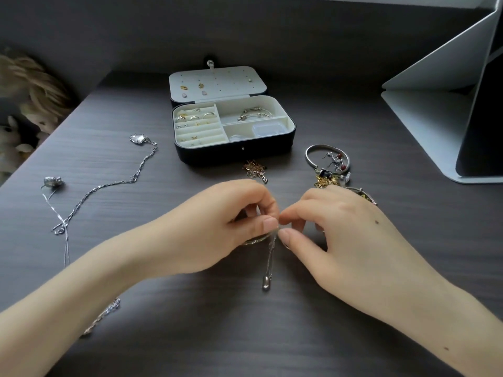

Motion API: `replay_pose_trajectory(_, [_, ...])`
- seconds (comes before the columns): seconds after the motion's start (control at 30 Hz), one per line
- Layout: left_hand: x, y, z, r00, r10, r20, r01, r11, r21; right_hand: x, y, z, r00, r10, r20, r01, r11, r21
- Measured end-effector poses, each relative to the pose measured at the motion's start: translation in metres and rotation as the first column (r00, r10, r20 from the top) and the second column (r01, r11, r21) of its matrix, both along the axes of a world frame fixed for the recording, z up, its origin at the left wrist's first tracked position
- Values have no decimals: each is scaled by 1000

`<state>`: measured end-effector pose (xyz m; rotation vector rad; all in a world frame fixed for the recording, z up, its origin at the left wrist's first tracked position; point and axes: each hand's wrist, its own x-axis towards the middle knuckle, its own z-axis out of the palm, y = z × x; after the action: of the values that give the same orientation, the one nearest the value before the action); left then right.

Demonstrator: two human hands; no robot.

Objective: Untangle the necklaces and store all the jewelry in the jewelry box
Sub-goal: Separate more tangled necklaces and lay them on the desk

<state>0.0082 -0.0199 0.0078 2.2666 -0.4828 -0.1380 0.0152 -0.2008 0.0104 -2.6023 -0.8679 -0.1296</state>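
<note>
Left hand [221, 223] and right hand [336, 231], fingers curled, pinch 1 fine silver chain [271, 253]; its smooth teardrop pendant [266, 283] rests on woodgrain table [245, 336]. Cream-lined jewelry box [217, 156] open.

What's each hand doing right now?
Left hand: pinching the silver pendant necklace.
Right hand: pinching the same necklace, right beside the left's grip.

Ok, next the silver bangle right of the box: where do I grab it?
Pinch the silver bangle on its bare far-left arc, coming from the jewelry box side. It lies flat, and earrings and a gold chain crowd its right and near parts.
</note>
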Motion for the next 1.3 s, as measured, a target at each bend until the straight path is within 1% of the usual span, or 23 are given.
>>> replay_pose_trajectory(0.13, [-2, 1, 4, 995, -1, -97, -9, 995, -102, -2, 3, 2, 1000, 5, 4, -5, 994, 111])
replay_pose_trajectory(0.23, [-3, 2, 3, 989, -6, -144, -16, 989, -150, -2, 3, 2, 1000, 11, -21, -8, 988, 157])
replay_pose_trajectory(0.37, [-4, 3, 3, 985, -12, -170, -13, 990, -143, -3, 3, 3, 999, 33, -34, -27, 983, 181])
replay_pose_trajectory(0.53, [-6, 2, 6, 983, -18, -184, -3, 993, -118, -1, 6, 2, 999, 45, 0, -44, 977, 208])
replay_pose_trajectory(0.6, [-6, 3, 6, 981, -21, -191, -2, 993, -121, -1, 6, 3, 998, 60, -15, -56, 973, 225])
replay_pose_trajectory(0.73, [-6, 3, 6, 977, -30, -209, -1, 990, -144, 0, 5, 7, 975, 61, -215, 2, 959, 282])
replay_pose_trajectory(0.8, [-7, 4, 6, 974, -30, -224, -7, 987, -162, 1, 4, 7, 956, 80, -284, 15, 949, 316])
replay_pose_trajectory(0.87, [-7, 4, 7, 970, -28, -240, -15, 984, -179, 0, 5, 7, 946, 92, -311, 18, 942, 335])
replay_pose_trajectory(0.93, [-8, 4, 7, 970, -31, -240, -11, 986, -169, 0, 5, 7, 949, 85, -304, 20, 944, 329])
replay_pose_trajectory(1.0, [-8, 4, 7, 971, -36, -237, -2, 988, -156, 1, 4, 7, 939, 97, -329, 24, 938, 345])
replay_pose_trajectory(1.07, [-9, 5, 8, 969, -49, -242, 13, 989, -146, 2, 4, 9, 909, 122, -398, 38, 928, 372])
replay_pose_trajectory(1.17, [-10, 5, 10, 963, -64, -264, 19, 985, -169, 2, 5, 14, 839, 167, -517, 85, 899, 429])
replay_pose_trajectory(1.3, [-12, 5, 8, 959, -68, -274, 4, 974, -228, 1, 4, 18, 783, 179, -596, 141, 882, 449])
